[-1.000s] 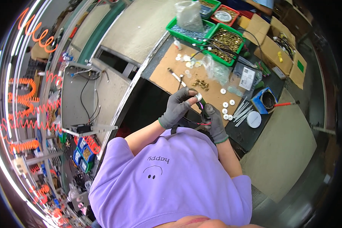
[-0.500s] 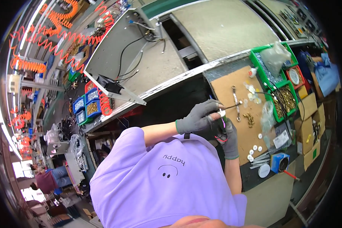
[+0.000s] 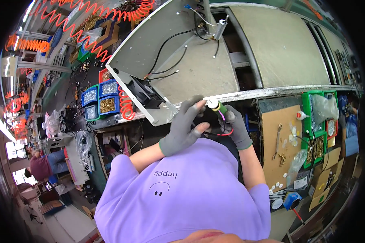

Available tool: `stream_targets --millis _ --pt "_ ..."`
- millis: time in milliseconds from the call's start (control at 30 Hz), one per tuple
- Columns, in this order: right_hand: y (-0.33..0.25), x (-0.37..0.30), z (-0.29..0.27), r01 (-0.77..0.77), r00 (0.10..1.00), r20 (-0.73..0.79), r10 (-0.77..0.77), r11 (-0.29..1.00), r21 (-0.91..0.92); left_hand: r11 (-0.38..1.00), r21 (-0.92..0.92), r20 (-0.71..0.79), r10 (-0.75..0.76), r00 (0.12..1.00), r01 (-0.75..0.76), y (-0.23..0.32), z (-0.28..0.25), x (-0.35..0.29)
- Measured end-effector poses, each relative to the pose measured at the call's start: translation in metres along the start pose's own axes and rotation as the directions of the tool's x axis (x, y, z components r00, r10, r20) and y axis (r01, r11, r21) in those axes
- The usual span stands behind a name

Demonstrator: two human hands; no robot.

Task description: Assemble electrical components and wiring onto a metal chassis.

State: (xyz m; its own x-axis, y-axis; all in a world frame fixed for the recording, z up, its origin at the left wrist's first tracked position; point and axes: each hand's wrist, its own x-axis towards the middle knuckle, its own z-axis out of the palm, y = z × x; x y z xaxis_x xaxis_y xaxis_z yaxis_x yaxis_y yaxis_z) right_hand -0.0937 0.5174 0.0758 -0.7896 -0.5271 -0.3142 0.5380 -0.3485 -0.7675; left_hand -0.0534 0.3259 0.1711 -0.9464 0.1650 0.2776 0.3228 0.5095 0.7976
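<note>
Left hand (image 3: 184, 127) has come off the white disc (image 3: 211, 103): fingers spread, empty. Right hand (image 3: 237, 128) grips the green cylinder (image 3: 221, 109), disc on its end. Both swung from the brown board (image 3: 270, 127) toward the metal case (image 3: 129, 52); work seems to be shifting there.

Dark bench (image 3: 272, 105): brown cardboard sheet (image 3: 270, 131), green bins (image 3: 305, 100), blue box (image 3: 290, 200).

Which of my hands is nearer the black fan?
Left. Your left hand is to the lower right of the black fan; your right hand is farther right, holding the green cylindrical part.
</note>
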Motion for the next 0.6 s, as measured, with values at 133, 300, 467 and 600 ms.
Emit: stream_targets --millis 133,300,467,600 --pt "0.001 0.063 0.003 -0.109 0.994 0.021 0.111 0.991 -0.077 0.982 0.167 -0.12 0.11 0.987 -0.089 0.003 -0.053 -0.011" --pt "0.022 0.147 0.014 -0.2 0.953 0.172 0.247 0.947 -0.252 0.984 0.133 -0.581 -0.02 0.814 0.119 -0.009 -0.09 -0.006" --pt "0.048 0.233 0.039 -0.139 0.913 0.307 0.269 0.912 -0.386 0.911 -0.142 -0.831 -0.322 0.455 0.386 -0.041 -0.13 0.007" --pt "0.052 0.269 0.074 -0.288 0.824 0.349 0.447 0.86 -0.422 0.858 -0.288 -0.845 -0.436 0.308 0.425 -0.092 -0.157 -0.004"
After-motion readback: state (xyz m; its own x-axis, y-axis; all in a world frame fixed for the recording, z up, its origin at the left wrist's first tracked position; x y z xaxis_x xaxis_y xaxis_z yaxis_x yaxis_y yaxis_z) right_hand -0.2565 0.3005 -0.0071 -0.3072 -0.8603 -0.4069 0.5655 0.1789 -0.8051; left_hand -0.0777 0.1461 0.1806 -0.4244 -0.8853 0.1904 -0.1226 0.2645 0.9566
